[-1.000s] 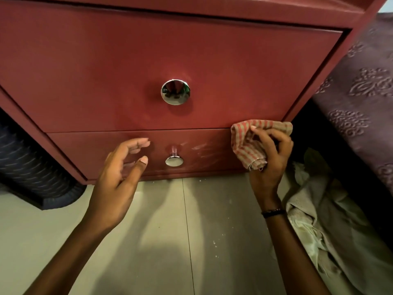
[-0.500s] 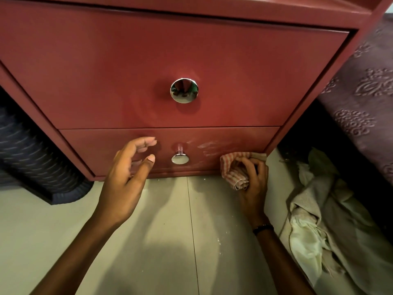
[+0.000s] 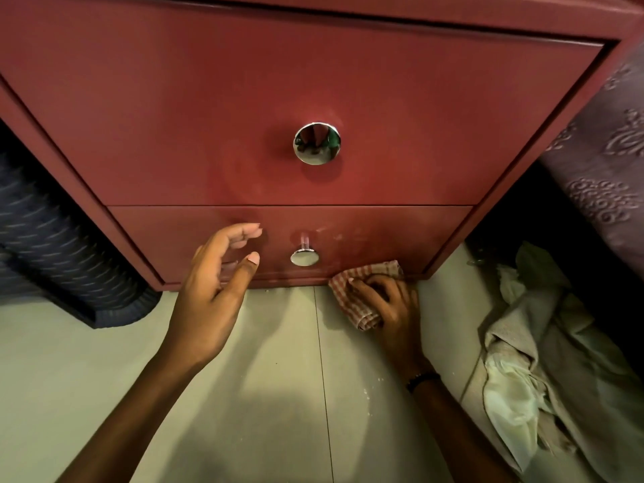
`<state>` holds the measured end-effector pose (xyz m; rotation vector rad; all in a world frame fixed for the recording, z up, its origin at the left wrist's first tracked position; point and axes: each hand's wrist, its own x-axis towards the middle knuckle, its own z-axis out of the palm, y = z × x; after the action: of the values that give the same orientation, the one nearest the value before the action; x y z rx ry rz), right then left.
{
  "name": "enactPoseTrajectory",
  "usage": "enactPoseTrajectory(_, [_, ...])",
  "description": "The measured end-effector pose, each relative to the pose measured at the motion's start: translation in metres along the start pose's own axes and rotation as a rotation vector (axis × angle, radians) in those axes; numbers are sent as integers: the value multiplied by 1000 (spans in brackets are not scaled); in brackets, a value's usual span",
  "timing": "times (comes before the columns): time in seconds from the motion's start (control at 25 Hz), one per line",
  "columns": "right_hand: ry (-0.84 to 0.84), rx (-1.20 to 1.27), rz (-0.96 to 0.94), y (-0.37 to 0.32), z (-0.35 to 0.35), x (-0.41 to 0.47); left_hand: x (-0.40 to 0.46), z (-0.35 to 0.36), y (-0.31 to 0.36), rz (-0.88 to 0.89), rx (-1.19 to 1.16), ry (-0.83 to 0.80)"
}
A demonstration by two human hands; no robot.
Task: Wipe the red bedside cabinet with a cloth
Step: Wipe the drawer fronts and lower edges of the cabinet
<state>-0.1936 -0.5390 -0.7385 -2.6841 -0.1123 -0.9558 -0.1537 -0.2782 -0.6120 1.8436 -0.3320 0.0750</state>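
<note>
Low on the floor (image 3: 261, 395), in front of the red cabinet (image 3: 209, 99): R hand (image 3: 390, 308) has its fingers curled over a bunched red-checked cloth (image 3: 362, 284), gripping it & pressing it down where the cabinet's bottom edge meets the floor, just R of centre; cloth touches the base strip below the lower drawer (image 3: 383, 235), part of it lying on the tile; dark band (image 3: 423, 378) on the R wrist. L hand (image 3: 212, 291) is held off the surface in front of the lower drawer, L of its knob (image 3: 304, 256); fingers loosely bent, thumb out, holding nothing; whether fingertips touch the drawer front can't be told. Lower drawer shows pale smears near & R of the knob; upper drawer (image 3: 174, 134) is larger, w/ a round shiny knob (image 3: 317, 143) at its middle; both drawers closed. L of the cabinet, a dark ribbed thing (image 3: 52, 238) lies on the floor, partly under shadow; can't tell what it is. R of the cabinet, a crumpled pale fabric heap (image 3: 543, 378) on the floor, & above it a purple patterned bed cover (image 3: 603, 169) at the frame's R edge; dark gap between cabinet & bed. Floor is pale tile w/ a thin joint line running toward the cabinet, a few white specks near the R forearm.
</note>
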Motion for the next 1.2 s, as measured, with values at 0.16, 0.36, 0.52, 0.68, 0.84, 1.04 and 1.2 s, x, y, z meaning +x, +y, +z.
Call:
enactPoseTrajectory(0.16, [133, 2, -26, -21, -19, 35, 1, 0, -1, -2, 10, -3])
enactPoseTrajectory(0.36, [351, -177, -242, -44, -40, 87, 2, 1, -2, -11, 2, -3])
enactPoseTrajectory(0.52, [234, -351, -402, -12, -39, 67, -1, -6, -2, -13, 16, 20])
enactPoseTrajectory(0.68, [248, -298, -493, -31, -49, 92, -2, -7, -2, -22, 0, 28])
enactPoseTrajectory(0.84, [261, -277, -679, -42, -58, 116, -1, -1, 1, -16, -13, 5])
enactPoseTrajectory(1.04, [293, -265, -782, -46, -52, 125, 3, 4, -2, -11, -8, -10])
enactPoseTrajectory(1.2, [257, -321, -658, -22, -36, 92, -1, 1, -7, -25, -1, -3])
